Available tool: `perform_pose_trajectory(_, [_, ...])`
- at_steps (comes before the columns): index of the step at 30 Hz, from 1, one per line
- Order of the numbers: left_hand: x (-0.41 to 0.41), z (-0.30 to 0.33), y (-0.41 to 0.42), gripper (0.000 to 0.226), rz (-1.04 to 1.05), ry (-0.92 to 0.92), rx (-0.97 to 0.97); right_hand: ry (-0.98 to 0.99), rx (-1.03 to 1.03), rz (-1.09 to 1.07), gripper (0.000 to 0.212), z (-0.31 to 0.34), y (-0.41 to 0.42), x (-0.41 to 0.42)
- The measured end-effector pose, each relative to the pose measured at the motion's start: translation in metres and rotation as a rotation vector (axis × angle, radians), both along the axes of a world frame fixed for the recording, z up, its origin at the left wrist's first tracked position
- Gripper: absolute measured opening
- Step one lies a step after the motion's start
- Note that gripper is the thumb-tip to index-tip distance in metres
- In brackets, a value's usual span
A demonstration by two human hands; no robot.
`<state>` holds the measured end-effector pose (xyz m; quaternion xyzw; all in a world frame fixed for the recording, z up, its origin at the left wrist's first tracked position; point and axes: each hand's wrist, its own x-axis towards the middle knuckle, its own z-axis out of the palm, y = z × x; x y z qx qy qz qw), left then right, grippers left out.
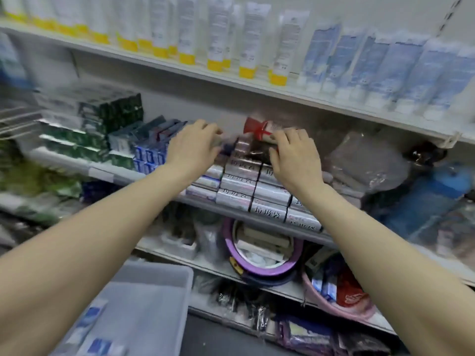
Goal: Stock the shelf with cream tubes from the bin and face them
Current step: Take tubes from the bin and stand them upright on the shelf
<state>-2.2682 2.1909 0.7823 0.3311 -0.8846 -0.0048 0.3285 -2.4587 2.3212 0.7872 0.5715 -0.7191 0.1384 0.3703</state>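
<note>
**Both hands at the middle shelf, bin below**

Nearest the head camera, a translucent grey plastic bin (pixel 144 301) is seen at the lower left, with white-and-blue cream tubes (pixel 88 327) lying in its near left corner. Above it, two bare forearms are stretched towards the middle white metal shelf (pixel 200 201).

The left hand (pixel 191 147) is held with its fingers curled over small blurred packs at the back of that shelf; what it grips cannot be told. The right hand (pixel 295 156) is seen with fingers bent down on a dark blurred item, just beside a red-capped white tube (pixel 259 129) lying on its side; whether that tube is gripped cannot be told.

Under both hands, silvery rolls with black printed characters (pixel 253 194) are stacked out to the shelf's front edge. Blue-and-white boxes (pixel 149 156) and green boxes (pixel 90 147) are ranged towards its left end.

On the top shelf (pixel 231 82), white tubes with yellow caps (pixel 248 47) are stood cap-down along the front edge, with pale blue tubes with white caps (pixel 385 65) towards the right end.
</note>
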Motion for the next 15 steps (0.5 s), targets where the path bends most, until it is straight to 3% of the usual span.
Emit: perform_pose_trajectory(15, [0.208, -0.231, -0.065, 0.038, 0.388, -0.145, 0.482, -0.290, 0.461, 0.401, 0.026, -0.248, -0.136, 0.172])
